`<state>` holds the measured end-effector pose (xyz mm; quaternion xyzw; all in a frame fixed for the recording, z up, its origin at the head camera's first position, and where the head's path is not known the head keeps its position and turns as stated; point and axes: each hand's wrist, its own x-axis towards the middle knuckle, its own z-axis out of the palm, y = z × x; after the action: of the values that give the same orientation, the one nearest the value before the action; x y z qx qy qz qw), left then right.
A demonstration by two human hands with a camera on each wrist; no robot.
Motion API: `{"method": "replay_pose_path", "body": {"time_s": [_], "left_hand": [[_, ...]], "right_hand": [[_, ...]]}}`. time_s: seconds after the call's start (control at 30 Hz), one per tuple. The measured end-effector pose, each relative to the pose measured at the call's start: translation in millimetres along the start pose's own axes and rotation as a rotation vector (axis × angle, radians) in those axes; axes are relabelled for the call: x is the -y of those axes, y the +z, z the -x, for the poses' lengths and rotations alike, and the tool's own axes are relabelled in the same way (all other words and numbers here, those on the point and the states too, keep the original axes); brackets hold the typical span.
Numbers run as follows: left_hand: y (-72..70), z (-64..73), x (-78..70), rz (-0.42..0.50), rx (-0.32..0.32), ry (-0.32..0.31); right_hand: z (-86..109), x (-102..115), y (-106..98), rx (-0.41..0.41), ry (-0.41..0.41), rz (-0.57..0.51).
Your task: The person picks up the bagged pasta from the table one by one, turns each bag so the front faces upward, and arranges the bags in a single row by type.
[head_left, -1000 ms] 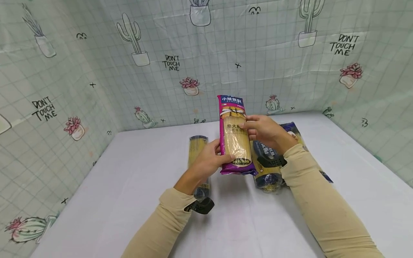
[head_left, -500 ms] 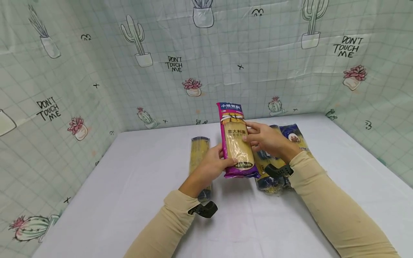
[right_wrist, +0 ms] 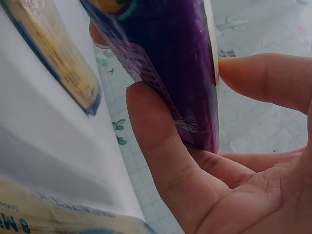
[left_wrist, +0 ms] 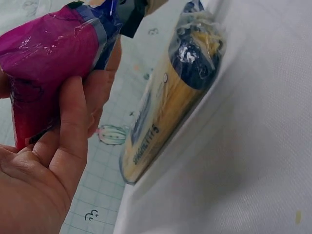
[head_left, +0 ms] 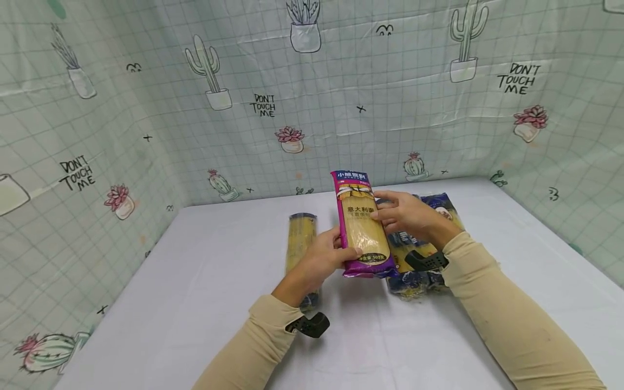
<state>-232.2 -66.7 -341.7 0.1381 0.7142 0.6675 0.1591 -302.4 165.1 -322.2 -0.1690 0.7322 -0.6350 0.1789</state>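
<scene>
Both hands hold a magenta and purple pack of spaghetti point(head_left: 363, 230) over the table, its front with Chinese print turned up toward the head camera. My left hand point(head_left: 319, 260) grips its lower left edge, thumb across the front. At the upper right edge, my right hand point(head_left: 407, 216) pinches the pack between thumb and fingers. The right wrist view shows fingers on the pack's purple back point(right_wrist: 190, 63). Below the left hand lies a clear pack of spaghetti with dark blue ends point(head_left: 300, 233), partly covered by that hand and wrist.
Under the right forearm lie a blue-ended spaghetti pack point(head_left: 407, 283) and a dark blue and yellow pasta pack point(head_left: 444, 203), side by side. The white table point(head_left: 219, 303) meets a cactus-print cloth point(head_left: 234, 146) at its back and left. Each wrist wears a black band.
The held pack and both hands sit a little lower and farther right in the head view, which has also shifted slightly. Both hands keep their hold.
</scene>
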Motion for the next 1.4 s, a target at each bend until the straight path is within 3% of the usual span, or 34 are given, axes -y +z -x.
{"method": "replay_pose_path", "body": {"time_s": [0.5, 0.8, 1.17, 1.4], "left_hand": [[-4.0, -2.9, 5.4, -0.074, 0.042, -0.048], [-1.0, -4.6, 14.3, -0.037, 0.043, -0.095], [2.8, -4.0, 18.3, -0.049, 0.076, -0.104], [5.4, -5.4, 18.0, -0.064, 0.063, -0.107]], "right_hand": [[-1.7, -1.2, -1.7, -0.006, 0.007, 0.074], [-1.3, -2.4, -1.4, -0.015, 0.053, 0.112], [0.5, -5.9, -5.0, -0.058, 0.096, 0.173], [2.7, -3.1, -5.3, -0.066, 0.099, 0.18]]}}
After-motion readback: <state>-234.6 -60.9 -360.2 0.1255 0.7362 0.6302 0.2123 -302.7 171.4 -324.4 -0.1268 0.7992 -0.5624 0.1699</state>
